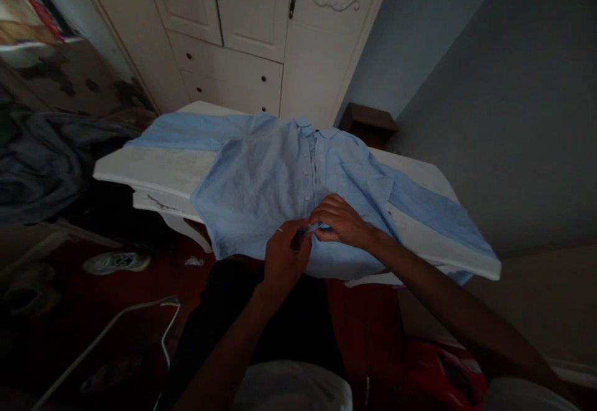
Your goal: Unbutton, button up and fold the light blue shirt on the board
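Blue shirt (261,181) lies front up, spread across the middle of the white surface (153,165). Collar (329,134) at the surface's far edge, hem hanging over its near edge. Left sleeve (186,130) laid out toward the surface's far left; right sleeve (443,218) runs to its right end, a bit of blue drooping past that corner. Front edges side by side, narrow gap between, pale buttons (306,173) down the left one.

Person is at the surface's near side, both hands low on the shirt front. Left hand (286,252) pinches the front edge, thumb against fingers, thin pale ring on one finger. Right hand (342,219) meets it, fingers curled, gripping the same strip of cloth. Exact finger contact partly hidden; too dim to tell whether a button sits between them.

Small dark patch inside the collar, maybe a label, unreadable. Shoe (116,263) on the floor left of the surface, markings too dark to read.

Behind the surface: white wardrobe (252,0), dark handles, scroll ornament on one door. Brown box (368,122) behind its right half. Dark clothes (41,162) heaped off its left end. Red thing (443,370) on the floor, near side, right; can't tell what.
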`<control>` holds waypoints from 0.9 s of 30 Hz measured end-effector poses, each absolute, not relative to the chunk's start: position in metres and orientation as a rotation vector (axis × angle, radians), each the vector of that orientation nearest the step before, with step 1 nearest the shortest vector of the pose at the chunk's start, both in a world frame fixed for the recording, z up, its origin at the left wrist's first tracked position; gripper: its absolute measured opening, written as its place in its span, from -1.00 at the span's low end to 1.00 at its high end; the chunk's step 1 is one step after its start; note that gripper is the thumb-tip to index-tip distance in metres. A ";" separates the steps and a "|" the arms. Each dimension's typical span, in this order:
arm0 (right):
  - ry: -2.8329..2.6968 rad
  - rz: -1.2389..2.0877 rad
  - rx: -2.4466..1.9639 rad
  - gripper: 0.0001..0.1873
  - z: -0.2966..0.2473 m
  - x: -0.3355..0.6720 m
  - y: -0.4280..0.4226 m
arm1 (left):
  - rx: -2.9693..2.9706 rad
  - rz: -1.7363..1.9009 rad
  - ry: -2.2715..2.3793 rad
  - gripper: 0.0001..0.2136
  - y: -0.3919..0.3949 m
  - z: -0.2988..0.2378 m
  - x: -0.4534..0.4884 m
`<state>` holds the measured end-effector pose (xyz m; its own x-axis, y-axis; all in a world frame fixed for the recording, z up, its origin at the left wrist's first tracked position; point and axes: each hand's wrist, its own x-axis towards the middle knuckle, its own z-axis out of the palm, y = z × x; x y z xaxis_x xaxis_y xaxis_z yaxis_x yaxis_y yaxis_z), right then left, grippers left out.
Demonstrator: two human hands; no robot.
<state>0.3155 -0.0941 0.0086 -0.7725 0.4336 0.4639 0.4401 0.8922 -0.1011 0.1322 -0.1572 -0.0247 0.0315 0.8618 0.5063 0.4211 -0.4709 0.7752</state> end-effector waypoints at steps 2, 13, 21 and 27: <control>-2.564 0.001 -0.629 -0.89 0.009 0.316 -0.094 | 1.879 1.427 1.274 -0.83 -0.156 -0.024 0.131; -2.574 0.080 -0.665 -0.75 0.011 0.316 -0.095 | 1.509 1.391 1.236 -0.92 -0.148 -0.032 0.134; -2.482 0.319 -0.678 -0.71 0.007 0.318 -0.088 | 1.189 1.417 1.228 -0.94 -0.147 -0.024 0.141; -2.474 0.388 -0.687 -0.72 0.005 0.319 -0.084 | 1.205 1.442 1.289 -0.91 -0.151 -0.030 0.145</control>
<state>0.3193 -0.0841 0.0049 -0.7256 0.5448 0.4203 0.3899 0.8289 -0.4012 0.1448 -0.1511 -0.0295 -0.1890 0.9743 0.1221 0.0128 -0.1219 0.9925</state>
